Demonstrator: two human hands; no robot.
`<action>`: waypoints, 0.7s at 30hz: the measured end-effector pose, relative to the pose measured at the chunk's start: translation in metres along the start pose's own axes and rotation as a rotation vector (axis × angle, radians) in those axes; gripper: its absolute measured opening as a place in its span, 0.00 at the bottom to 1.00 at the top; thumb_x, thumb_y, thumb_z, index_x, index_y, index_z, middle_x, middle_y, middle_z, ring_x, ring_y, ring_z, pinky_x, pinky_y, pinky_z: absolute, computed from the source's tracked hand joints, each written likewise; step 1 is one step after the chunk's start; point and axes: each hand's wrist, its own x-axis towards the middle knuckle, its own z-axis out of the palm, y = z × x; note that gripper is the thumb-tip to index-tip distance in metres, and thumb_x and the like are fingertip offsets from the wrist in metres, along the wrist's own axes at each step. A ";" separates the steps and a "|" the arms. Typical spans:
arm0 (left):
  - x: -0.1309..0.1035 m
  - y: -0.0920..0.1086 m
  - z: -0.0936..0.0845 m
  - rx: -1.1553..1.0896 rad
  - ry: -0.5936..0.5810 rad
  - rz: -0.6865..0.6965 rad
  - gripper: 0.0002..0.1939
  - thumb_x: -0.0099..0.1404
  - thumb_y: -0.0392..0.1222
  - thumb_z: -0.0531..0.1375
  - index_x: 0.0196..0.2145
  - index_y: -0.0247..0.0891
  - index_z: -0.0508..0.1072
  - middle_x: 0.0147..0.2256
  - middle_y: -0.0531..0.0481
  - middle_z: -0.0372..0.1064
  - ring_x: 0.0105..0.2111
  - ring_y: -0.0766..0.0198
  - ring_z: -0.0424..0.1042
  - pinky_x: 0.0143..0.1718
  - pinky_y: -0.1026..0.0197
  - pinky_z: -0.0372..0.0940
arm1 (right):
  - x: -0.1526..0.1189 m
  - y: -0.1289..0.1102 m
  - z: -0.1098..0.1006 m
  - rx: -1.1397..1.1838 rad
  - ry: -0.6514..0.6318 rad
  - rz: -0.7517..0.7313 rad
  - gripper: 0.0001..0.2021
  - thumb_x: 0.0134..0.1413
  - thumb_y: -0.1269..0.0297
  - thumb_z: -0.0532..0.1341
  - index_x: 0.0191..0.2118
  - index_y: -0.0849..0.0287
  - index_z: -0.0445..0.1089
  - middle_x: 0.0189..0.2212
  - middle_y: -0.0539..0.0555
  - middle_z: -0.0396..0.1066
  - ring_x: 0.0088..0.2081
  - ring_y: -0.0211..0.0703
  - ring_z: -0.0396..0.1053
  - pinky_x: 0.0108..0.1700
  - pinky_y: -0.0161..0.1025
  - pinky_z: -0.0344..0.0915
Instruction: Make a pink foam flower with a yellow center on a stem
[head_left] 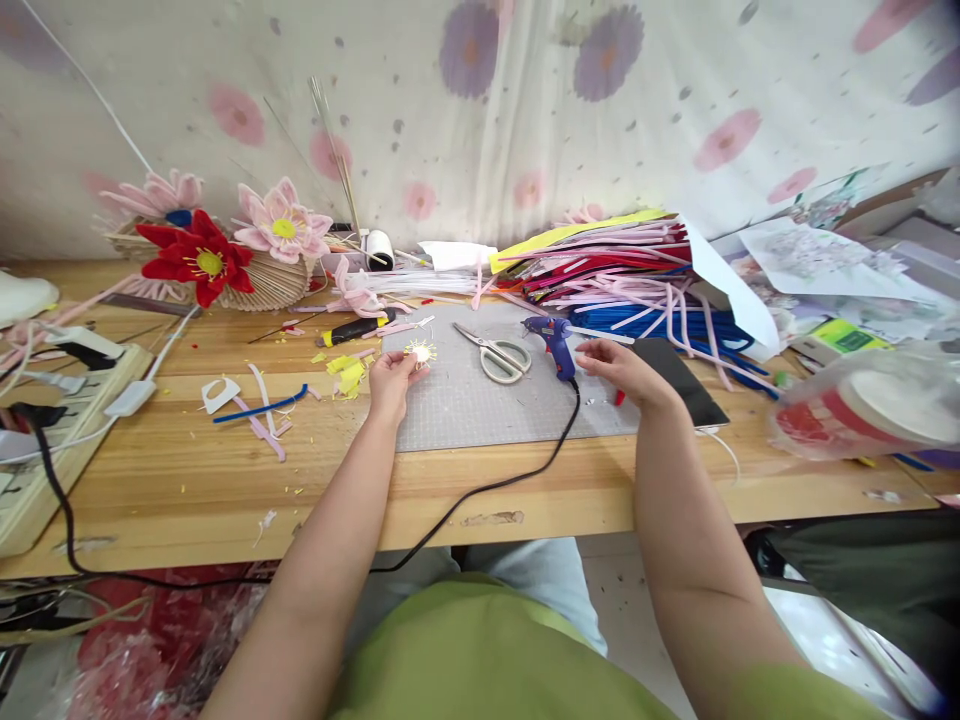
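Note:
Between the fingertips of my left hand is a small pale yellow fringed piece, over the left part of the grey cutting mat. My right hand is at the mat's right side, fingers apart and holding nothing, just right of the blue glue gun. The glue gun has a clear stick in its back and a black cord running toward me. Grey-handled scissors lie partly open on the mat, between my hands.
Yellow scraps and a yellow-black cutter lie left of the mat. Behind are flowers and bundled pipe cleaners. A black phone and wrapped tub stand right; a power strip is left.

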 end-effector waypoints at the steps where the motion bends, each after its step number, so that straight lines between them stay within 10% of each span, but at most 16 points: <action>1: 0.000 0.000 0.000 0.003 0.002 0.008 0.09 0.48 0.31 0.62 0.25 0.34 0.63 0.22 0.56 0.65 0.22 0.73 0.66 0.32 0.60 0.71 | 0.005 0.000 0.007 -0.037 0.048 -0.030 0.19 0.37 0.52 0.67 0.35 0.59 0.70 0.32 0.57 0.70 0.32 0.42 0.66 0.36 0.42 0.63; 11: 0.001 -0.003 -0.004 0.032 0.039 0.034 0.08 0.46 0.32 0.64 0.24 0.33 0.66 0.22 0.55 0.65 0.23 0.73 0.67 0.31 0.61 0.71 | 0.030 -0.005 0.065 -0.139 0.363 0.046 0.21 0.41 0.47 0.60 0.31 0.63 0.69 0.28 0.57 0.71 0.29 0.45 0.67 0.32 0.41 0.62; 21: 0.000 -0.004 -0.002 0.038 0.077 0.022 0.04 0.51 0.31 0.60 0.24 0.32 0.67 0.20 0.54 0.65 0.22 0.72 0.67 0.31 0.61 0.71 | 0.010 -0.062 0.125 0.159 -0.186 -0.118 0.20 0.37 0.45 0.64 0.28 0.60 0.68 0.20 0.49 0.66 0.19 0.31 0.57 0.22 0.33 0.56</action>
